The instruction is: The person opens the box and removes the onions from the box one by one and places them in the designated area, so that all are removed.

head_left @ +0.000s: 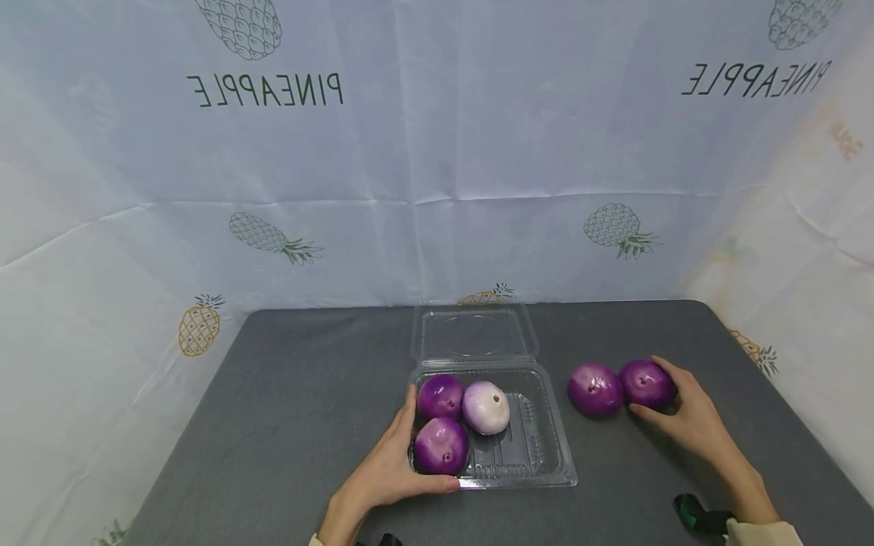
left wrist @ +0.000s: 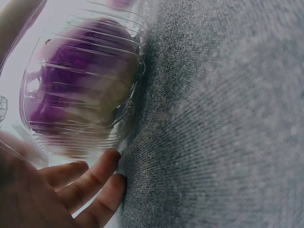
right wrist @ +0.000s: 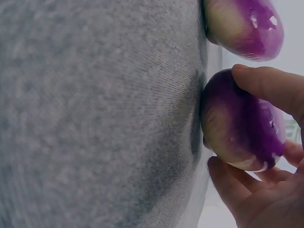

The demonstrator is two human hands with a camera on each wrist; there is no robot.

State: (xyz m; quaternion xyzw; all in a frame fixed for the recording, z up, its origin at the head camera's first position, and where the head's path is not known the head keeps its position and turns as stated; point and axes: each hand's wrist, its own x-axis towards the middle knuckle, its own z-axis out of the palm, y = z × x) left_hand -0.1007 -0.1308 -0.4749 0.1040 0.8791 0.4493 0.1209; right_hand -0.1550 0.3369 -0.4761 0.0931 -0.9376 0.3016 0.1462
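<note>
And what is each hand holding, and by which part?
Left hand: the clear container, at its near left corner. Right hand: the rightmost purple round item, by opposite sides.

One clear container (head_left: 529, 447) here, with one lid (head_left: 471, 334) behind it! Count them inside: two purple fruits (head_left: 441, 447) and one mostly white fruit (head_left: 485, 408), making three. To the container's right, two more purple fruits (head_left: 595, 390), so five in all! Two hands: one left hand (head_left: 391, 472) on the container's left, one right hand (head_left: 690, 418) well to its right. Behind the container, two printed PINEAPPLE words (head_left: 265, 89)!
</note>
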